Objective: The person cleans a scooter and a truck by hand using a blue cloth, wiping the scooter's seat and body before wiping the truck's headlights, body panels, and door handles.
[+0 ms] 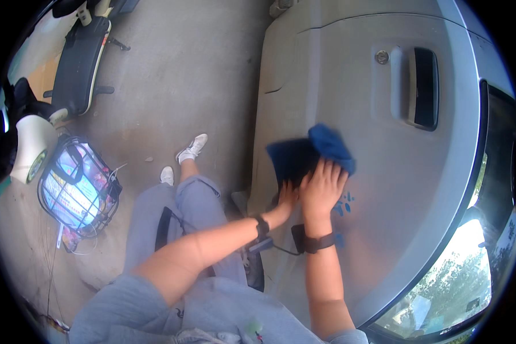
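Observation:
A dark blue cloth [329, 146] lies folded and bunched against the silver car door [361, 114]. Over its right part my right hand [322, 189] grips it, fingers pointing forward on the fabric. At the lower left corner of the cloth, my left hand [286, 202] is closed on it, its fingertips partly lost in the dark folds. Small blue marks [344, 203] show on the door beside my right hand. Both wrists wear dark bands, and a small dark device hangs by the right one.
The door handle [424, 89] and round lock [382, 57] are ahead to the right, with the window glass [441, 292] along the right side. To the left stand a scooter [80, 63] and a filled wire basket [77, 186]. A wheel [253, 269] shows below my arms.

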Demonstrator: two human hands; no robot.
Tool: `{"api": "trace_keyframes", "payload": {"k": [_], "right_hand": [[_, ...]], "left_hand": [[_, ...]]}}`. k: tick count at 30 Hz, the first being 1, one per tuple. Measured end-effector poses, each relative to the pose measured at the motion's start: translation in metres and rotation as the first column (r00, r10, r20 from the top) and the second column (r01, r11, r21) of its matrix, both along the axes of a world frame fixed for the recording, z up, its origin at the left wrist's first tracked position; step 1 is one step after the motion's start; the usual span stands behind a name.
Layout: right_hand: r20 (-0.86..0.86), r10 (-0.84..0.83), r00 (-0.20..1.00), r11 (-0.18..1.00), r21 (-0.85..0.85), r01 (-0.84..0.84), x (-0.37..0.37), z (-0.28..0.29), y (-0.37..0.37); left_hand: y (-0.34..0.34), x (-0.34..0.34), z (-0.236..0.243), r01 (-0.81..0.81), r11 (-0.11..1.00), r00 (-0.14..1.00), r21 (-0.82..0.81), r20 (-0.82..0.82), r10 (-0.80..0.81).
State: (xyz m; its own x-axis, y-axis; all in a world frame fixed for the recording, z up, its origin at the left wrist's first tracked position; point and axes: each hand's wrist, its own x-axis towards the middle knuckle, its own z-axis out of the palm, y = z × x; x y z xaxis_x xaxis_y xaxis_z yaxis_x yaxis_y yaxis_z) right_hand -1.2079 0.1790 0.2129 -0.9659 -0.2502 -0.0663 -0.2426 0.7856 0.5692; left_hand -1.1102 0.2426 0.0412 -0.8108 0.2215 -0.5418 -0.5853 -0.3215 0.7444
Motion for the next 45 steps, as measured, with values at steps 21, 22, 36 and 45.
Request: {"api": "trace_keyframes", "payload": {"k": [21, 22, 36, 45], "right_hand": [[-0.469, -0.092, 0.878, 0.812, -0.546, -0.206, -0.147, 0.064, -0.046], [-0.550, -0.103, 0.829, 0.765, -0.576, -0.288, -0.148, 0.071, -0.046], [-0.565, -0.400, 0.722, 0.875, -0.471, 0.116, -0.216, 0.204, -0.092], [-0.487, -0.174, 0.856, 0.906, -0.419, -0.054, -0.319, 0.200, -0.123]], "left_hand": [[-0.163, -0.272, 0.141, -0.182, 0.953, 0.500, -0.244, -0.857, -0.124], [-0.167, -0.283, 0.155, -0.170, 0.941, 0.445, -0.294, -0.874, -0.193], [-0.201, -0.395, 0.273, -0.185, 0.880, 0.376, -0.438, -0.859, -0.348], [-0.225, -0.473, 0.221, -0.420, 0.764, 0.348, -0.490, -0.865, -0.363]]}}
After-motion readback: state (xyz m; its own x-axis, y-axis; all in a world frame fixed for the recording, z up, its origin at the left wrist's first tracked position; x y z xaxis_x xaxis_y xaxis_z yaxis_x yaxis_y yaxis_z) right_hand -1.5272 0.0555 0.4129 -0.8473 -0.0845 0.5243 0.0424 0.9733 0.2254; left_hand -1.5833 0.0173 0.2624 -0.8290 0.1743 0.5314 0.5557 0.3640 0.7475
